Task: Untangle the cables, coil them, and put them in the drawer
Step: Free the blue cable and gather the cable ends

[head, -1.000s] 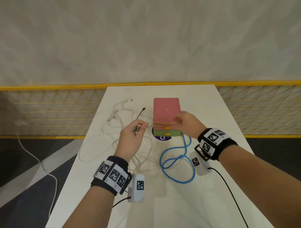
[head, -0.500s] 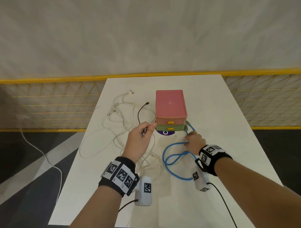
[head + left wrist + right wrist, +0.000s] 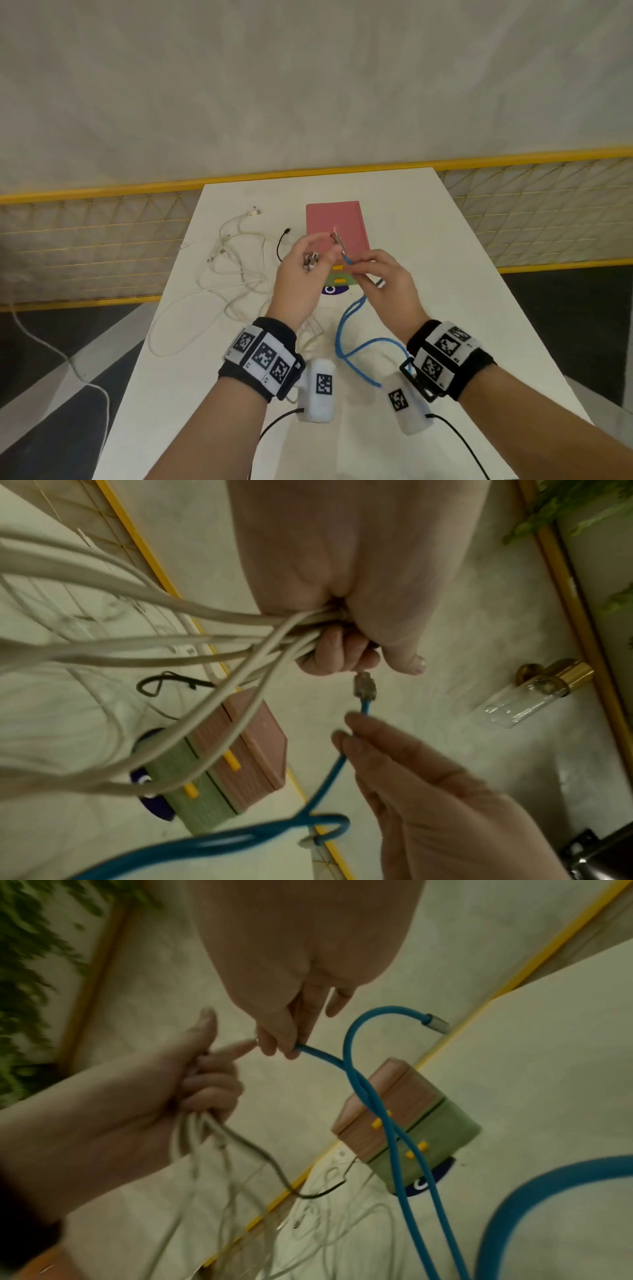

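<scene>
Two hands busy: left (image 3: 301, 274) clenched round limp white cables (image 3: 143, 653), right (image 3: 387, 284) pinching springy blue cable (image 3: 322, 1056) behind its plug, likely safest hold.

Black wristbands (image 3: 260, 356) with checkered tags

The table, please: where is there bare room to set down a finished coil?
Bare patches: the table right of the drawer box, and behind it. Crowded: white cables sprawl on the left, blue cable loops in the near middle.
</scene>
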